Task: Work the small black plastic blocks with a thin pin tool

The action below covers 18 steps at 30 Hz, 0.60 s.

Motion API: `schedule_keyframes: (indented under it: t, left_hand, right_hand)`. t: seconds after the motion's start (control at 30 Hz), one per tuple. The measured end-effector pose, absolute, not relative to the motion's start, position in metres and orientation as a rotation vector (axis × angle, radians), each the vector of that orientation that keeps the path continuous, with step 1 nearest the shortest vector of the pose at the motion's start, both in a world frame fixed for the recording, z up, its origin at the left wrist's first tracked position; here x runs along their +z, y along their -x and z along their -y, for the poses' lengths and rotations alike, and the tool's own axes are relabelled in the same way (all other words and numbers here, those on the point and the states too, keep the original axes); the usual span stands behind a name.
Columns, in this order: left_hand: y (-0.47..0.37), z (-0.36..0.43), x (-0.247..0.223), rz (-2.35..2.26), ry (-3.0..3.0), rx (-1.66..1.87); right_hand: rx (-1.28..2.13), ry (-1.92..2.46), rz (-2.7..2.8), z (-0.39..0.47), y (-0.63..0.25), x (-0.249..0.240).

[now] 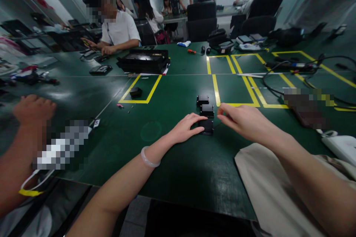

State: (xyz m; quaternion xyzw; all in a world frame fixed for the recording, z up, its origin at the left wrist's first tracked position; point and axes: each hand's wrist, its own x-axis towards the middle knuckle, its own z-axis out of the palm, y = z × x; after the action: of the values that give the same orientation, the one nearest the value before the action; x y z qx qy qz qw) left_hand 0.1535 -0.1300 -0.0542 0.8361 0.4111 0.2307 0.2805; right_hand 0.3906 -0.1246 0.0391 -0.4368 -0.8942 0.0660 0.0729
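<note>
Three small black box-like blocks stand in a row on the green table. My left hand [187, 127], with a pale bangle on its wrist, reaches from the left and has its thumb and fingertips on the nearest block [208, 127], steadying it. Just beyond that one is the middle block [207, 109], and behind it the far block [203, 99]. On the right side, my right hand [236, 115] is closed in a pinch close to the nearest block. A thin dark line shows below its fingertips, too small to name.
Another dark block [135, 92] lies inside a yellow-taped outline at left. A black case [144, 61] stands farther back, near an orange screwdriver [191, 51]. Cables [271, 85] and a beige cloth [258, 177] are at right. A neighbour's hand [35, 109] rests at left.
</note>
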Motion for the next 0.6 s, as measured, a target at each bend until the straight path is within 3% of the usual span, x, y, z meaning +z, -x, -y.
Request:
schedule_keyframes:
  t: [0.6]
  left_hand:
    - [-0.1534,0.1295,-0.0553,-1.109,-2.234,0.629]
  right_hand:
    - [0.215,1.27,2.667,0.1263,-0.3889,0.0391]
